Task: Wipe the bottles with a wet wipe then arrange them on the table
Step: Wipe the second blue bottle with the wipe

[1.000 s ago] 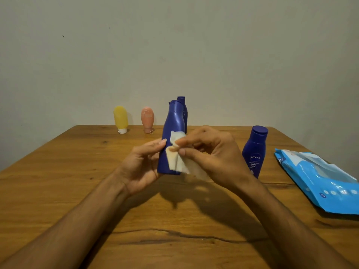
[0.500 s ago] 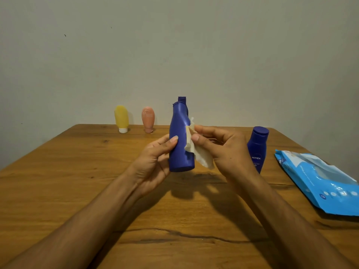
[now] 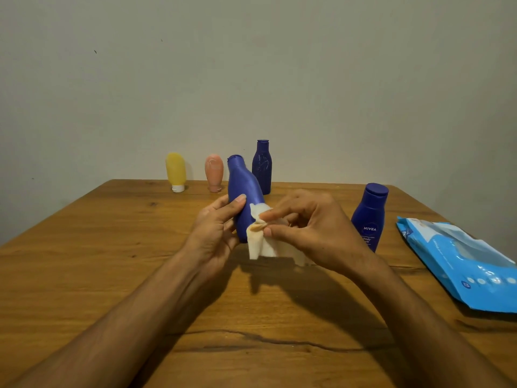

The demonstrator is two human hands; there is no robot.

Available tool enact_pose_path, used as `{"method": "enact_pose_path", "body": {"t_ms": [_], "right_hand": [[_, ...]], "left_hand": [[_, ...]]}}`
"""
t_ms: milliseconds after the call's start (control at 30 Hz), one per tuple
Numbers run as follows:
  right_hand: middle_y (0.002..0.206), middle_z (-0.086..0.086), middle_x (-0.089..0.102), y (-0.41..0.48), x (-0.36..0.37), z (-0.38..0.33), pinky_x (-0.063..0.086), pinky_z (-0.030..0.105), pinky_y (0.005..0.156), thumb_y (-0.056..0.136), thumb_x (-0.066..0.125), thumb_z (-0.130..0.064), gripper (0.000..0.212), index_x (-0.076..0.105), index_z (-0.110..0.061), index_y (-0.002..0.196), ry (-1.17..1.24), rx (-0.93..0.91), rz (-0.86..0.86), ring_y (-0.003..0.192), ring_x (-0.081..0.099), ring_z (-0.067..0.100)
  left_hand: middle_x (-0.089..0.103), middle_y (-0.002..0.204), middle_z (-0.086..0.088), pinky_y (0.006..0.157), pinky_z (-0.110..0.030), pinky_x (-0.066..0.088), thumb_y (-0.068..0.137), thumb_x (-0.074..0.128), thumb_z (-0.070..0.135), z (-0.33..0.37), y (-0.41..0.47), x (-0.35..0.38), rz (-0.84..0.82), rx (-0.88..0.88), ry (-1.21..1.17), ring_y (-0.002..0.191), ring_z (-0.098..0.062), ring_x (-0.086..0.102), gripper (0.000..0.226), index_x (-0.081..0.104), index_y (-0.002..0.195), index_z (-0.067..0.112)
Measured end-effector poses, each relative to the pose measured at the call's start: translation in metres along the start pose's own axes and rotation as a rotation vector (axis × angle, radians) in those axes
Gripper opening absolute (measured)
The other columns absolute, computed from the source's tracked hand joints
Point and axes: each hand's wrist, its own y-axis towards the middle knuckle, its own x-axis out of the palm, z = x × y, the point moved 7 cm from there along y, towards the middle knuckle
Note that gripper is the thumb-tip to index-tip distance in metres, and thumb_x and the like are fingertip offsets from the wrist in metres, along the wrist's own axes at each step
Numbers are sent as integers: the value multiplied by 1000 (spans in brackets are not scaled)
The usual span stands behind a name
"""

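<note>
My left hand (image 3: 215, 231) grips the lower body of the blue bottle (image 3: 243, 189), thumb across its front. The bottle is held above the surface (image 3: 112, 261), tilted, with its cap end leaning left and away from me.

My right hand (image 3: 310, 233) pinches the wet wipe (image 3: 260, 242) between thumb and fingers. The wipe is bunched against the bottle's lower right side, and its loose end hangs below.

Along the far edge of the surface stand a yellow tube (image 3: 175, 170), a peach tube (image 3: 214, 172) and a dark blue bottle (image 3: 262, 166), all upright. A Nivea bottle (image 3: 369, 217) stands upright to the right, behind my right hand. A blue wipe pack (image 3: 461, 261) lies flat at the right edge.
</note>
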Motion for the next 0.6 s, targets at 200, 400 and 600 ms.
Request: {"method": "enact_pose_path", "body": {"t_ms": [200, 400, 600], "right_hand": [[99, -7, 65, 0, -2, 1, 54, 22, 74, 75, 74, -27, 25, 73, -21, 99, 56, -31, 62, 91, 62, 5], [102, -6, 66, 0, 4, 7, 53, 19, 73, 76, 74, -25, 26, 73, -20, 101, 199, 38, 28, 92, 62, 5], [99, -5, 69, -3, -3, 16, 55, 23, 70, 77, 74, -22, 24, 73, -18, 100, 320, 133, 158, 87, 66, 6]], "left_hand": [[65, 123, -24, 72, -39, 62, 80, 69, 12, -6, 1, -4, 3, -144, -79, 102, -30, 70, 53, 52, 128, -1], [65, 124, -23, 64, -38, 62, 76, 69, 13, -3, 2, -5, -15, -159, -49, 99, -30, 69, 51, 54, 123, -1], [71, 113, -13, 67, -38, 62, 67, 71, 16, -4, -5, 8, -96, -66, 223, 91, -24, 73, 55, 59, 120, 11]]}}
